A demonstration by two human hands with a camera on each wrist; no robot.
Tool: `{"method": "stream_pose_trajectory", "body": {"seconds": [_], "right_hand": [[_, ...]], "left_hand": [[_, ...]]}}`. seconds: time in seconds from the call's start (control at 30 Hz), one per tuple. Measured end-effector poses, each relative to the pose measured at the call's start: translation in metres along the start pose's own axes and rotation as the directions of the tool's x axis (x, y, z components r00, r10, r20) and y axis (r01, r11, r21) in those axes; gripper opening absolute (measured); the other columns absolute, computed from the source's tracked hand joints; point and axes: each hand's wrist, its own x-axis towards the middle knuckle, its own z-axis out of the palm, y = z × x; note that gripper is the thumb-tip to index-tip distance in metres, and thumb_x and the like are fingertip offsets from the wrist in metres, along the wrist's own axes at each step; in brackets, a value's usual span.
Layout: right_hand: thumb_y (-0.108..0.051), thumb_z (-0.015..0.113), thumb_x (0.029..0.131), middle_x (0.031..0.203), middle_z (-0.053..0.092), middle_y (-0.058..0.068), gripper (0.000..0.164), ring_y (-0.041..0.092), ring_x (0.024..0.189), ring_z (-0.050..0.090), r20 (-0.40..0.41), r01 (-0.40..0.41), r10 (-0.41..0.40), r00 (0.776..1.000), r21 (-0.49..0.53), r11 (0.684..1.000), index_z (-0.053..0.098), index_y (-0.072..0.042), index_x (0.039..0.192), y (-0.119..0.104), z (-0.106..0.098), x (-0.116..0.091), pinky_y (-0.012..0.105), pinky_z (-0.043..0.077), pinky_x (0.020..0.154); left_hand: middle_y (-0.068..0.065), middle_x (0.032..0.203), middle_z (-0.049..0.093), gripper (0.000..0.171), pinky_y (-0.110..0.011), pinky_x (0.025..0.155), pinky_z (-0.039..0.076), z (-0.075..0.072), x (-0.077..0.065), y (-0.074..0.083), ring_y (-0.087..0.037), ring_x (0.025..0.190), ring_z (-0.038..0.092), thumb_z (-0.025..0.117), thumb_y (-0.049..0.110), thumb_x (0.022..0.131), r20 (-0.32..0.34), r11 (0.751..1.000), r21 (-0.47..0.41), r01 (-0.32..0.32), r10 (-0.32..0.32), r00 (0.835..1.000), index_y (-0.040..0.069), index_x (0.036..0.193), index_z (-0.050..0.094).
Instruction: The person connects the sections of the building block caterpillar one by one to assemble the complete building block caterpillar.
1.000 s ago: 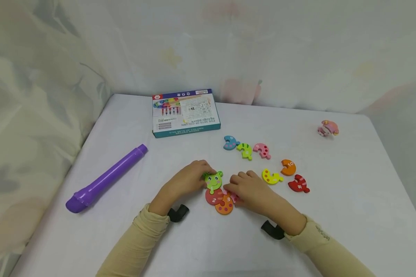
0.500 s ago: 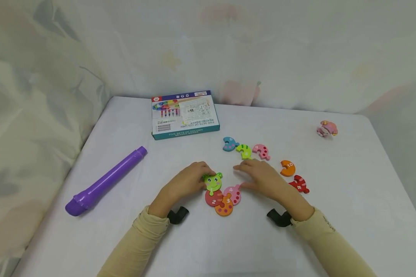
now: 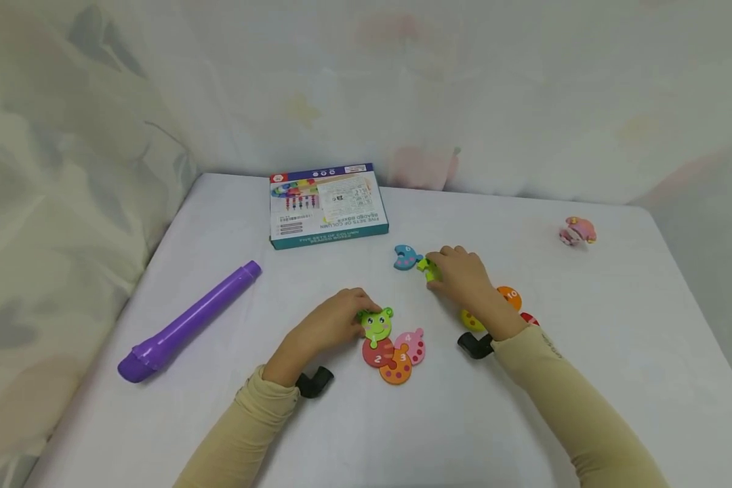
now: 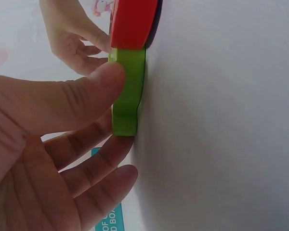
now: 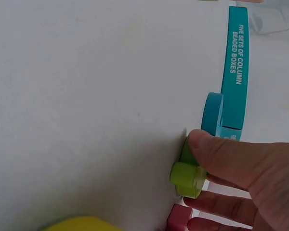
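My left hand (image 3: 335, 322) pinches the edge of the green caterpillar-head puzzle piece (image 3: 376, 326), thumb on one side and fingers on the other in the left wrist view. Joined to the head is a curved row: red piece 2 (image 3: 377, 352), orange piece 3 (image 3: 396, 367) and pink piece 4 (image 3: 411, 346). Farther back, my right hand (image 3: 463, 274) grips a green striped puzzle piece (image 5: 189, 175), thumb against its near side. Blue piece 6 (image 3: 405, 257) lies just left of it. The pink piece (image 5: 179, 216) beside it is mostly hidden by the hand in the head view.
Under the right forearm lie a yellow piece (image 3: 472, 321), orange piece 10 (image 3: 510, 297) and a partly hidden red piece (image 3: 529, 318). A beaded-boxes carton (image 3: 329, 207) stands behind, a purple microphone-shaped toy (image 3: 189, 322) at left, a small pink figure (image 3: 578, 231) at far right.
My right hand has let go of pink piece 4 and moved away from me to the green striped piece, which it now grips. The left hand stays on the caterpillar head.
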Motion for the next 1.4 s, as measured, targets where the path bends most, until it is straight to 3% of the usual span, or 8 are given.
{"method": "stream_pose_trajectory", "body": {"seconds": [0.2, 0.47, 0.7, 1.27, 1.4], "right_hand": [[-0.032, 0.071, 0.079, 0.111, 0.057, 0.014, 0.055, 0.029, 0.096, 0.048, -0.015, 0.002, -0.002, 1.0, 0.025, 1.0, 0.055, -0.007, 0.125, -0.002, -0.003, -0.008, 0.046, 0.042, 0.082], [-0.03, 0.077, 0.073, 0.109, 0.06, 0.006, 0.053, 0.021, 0.097, 0.053, -0.073, 0.194, -0.187, 0.98, 0.109, 0.975, 0.06, -0.012, 0.12, -0.016, -0.005, -0.049, 0.039, 0.047, 0.083], [-0.035, 0.078, 0.071, 0.107, 0.06, 0.003, 0.054, 0.02, 0.098, 0.052, -0.068, 0.27, -0.265, 0.962, 0.074, 0.96, 0.062, -0.014, 0.118, -0.026, 0.004, -0.073, 0.036, 0.045, 0.078], [-0.039, 0.078, 0.069, 0.104, 0.061, 0.004, 0.056, 0.021, 0.097, 0.053, 0.004, 0.28, -0.28, 0.96, 0.008, 0.96, 0.063, -0.015, 0.118, -0.029, 0.013, -0.075, 0.038, 0.043, 0.079], [-0.039, 0.079, 0.069, 0.107, 0.061, 0.004, 0.057, 0.022, 0.098, 0.053, 0.054, 0.296, -0.298, 0.953, 0.05, 0.954, 0.062, -0.016, 0.118, -0.026, 0.011, -0.068, 0.04, 0.044, 0.08]], "left_hand": [[0.0, 0.11, 0.058, 0.038, -0.029, 0.092, 0.043, -0.001, 0.0, 0.001, -0.013, 0.102, 0.05, 0.073, 0.011, 0.078, 0.001, 1.0, 0.001, 0.007, -0.007, 1.0, 0.011, 0.115, 0.065], [0.0, 0.11, 0.058, 0.038, -0.029, 0.092, 0.042, -0.004, 0.0, 0.004, -0.013, 0.103, 0.05, 0.074, 0.012, 0.078, -0.002, 1.0, 0.01, 0.017, -0.017, 1.0, 0.012, 0.115, 0.065], [0.0, 0.11, 0.058, 0.038, -0.029, 0.092, 0.042, -0.004, -0.001, 0.004, -0.013, 0.103, 0.05, 0.073, 0.012, 0.078, 0.0, 1.0, 0.005, 0.026, -0.026, 1.0, 0.012, 0.115, 0.065], [0.001, 0.11, 0.057, 0.038, -0.029, 0.093, 0.041, -0.001, 0.0, 0.002, -0.013, 0.103, 0.049, 0.073, 0.012, 0.079, 0.0, 1.0, 0.009, 0.019, -0.019, 1.0, 0.012, 0.116, 0.065], [0.001, 0.109, 0.057, 0.037, -0.029, 0.093, 0.042, -0.001, -0.001, 0.002, -0.013, 0.103, 0.049, 0.073, 0.012, 0.079, -0.001, 1.0, 0.004, 0.016, -0.016, 1.0, 0.012, 0.115, 0.065]]}}
